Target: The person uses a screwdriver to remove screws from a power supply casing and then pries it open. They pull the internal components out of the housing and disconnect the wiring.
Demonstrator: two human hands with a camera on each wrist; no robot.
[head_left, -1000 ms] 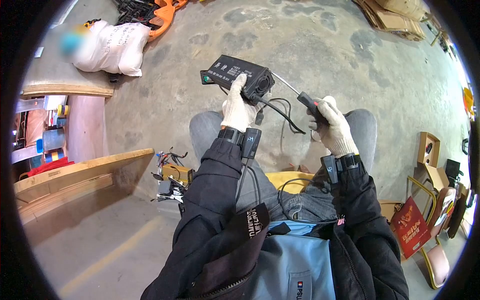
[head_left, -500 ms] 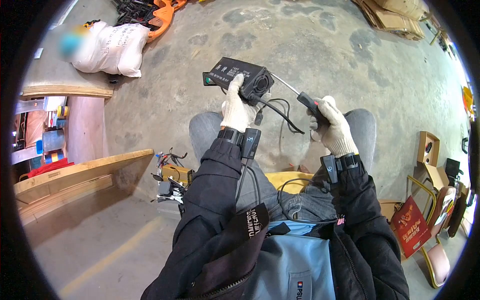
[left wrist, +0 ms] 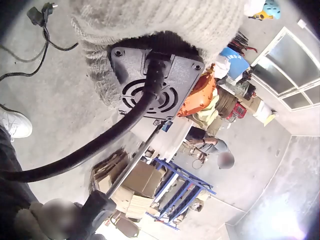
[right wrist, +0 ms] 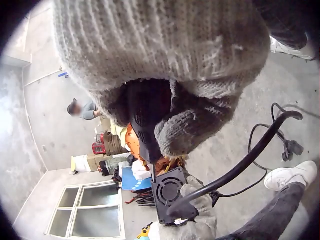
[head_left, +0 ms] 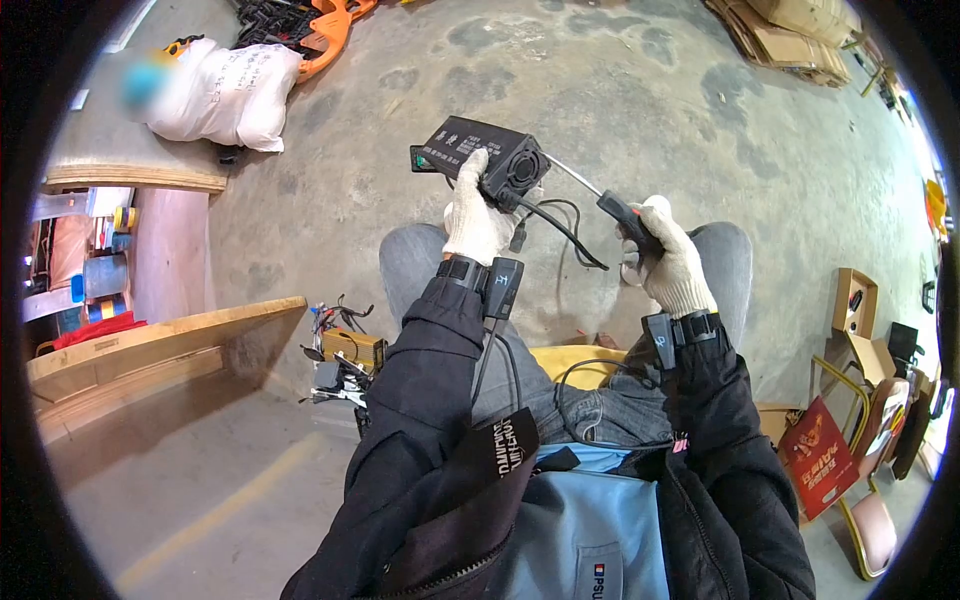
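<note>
Grips black fan-cooled power adapter (head_left: 497,153) firmly in gloved left hand (head_left: 473,218), thumb across printed top, at twelve o'clock in the head view. Holds screwdriver (head_left: 617,209) with curled fingers of gloved right hand (head_left: 673,263), toward three o'clock, aiming shaft toward ten, tip at corner of fan face. Shows thick black cord (left wrist: 100,142) leaving that face, and white sack (head_left: 225,97) at ten o'clock.

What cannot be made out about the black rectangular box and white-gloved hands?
Head: smaller print on the box, too small.
Head: most fingers of the left hand, hidden by the box.
Left wrist: whether the black-handled metal screwdriver sits in a screw, too small.
Right wrist: part of the handle, hidden by the right hand.
</note>
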